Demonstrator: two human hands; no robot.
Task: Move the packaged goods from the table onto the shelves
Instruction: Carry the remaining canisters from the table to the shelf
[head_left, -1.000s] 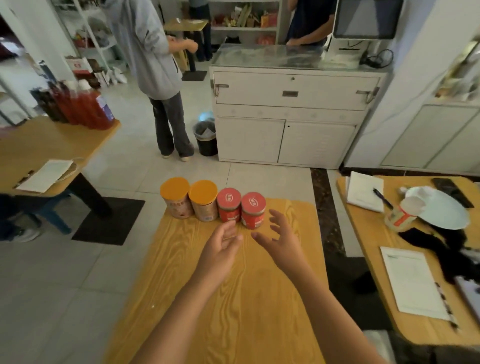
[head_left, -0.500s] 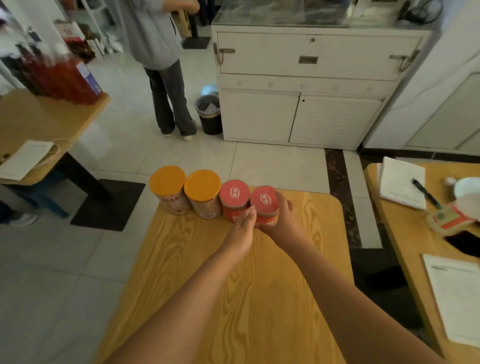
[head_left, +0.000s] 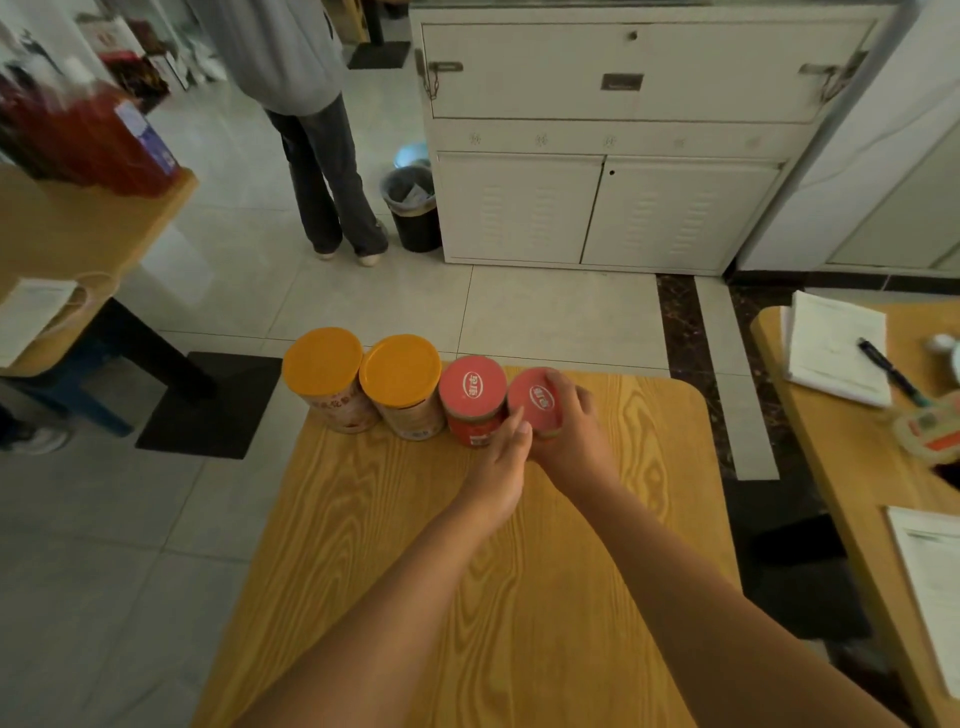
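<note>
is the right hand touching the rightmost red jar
Touching. The head view shows the right hand wrapped around the rightmost red-lidded jar, fingers curled over its far side and no gap visible.

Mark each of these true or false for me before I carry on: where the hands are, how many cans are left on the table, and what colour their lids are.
1. Four cans stand in a row at the far edge of the table. True.
2. The right hand wraps the rightmost red-lidded can. True.
3. The left hand grips an orange-lidded can. False: it sits between the two red-lidded cans, its fingertips against them.
4. All four lids are red. False: the left two cans have orange lids.
5. The other red-lidded can lies on its side. False: it stands upright.
</note>
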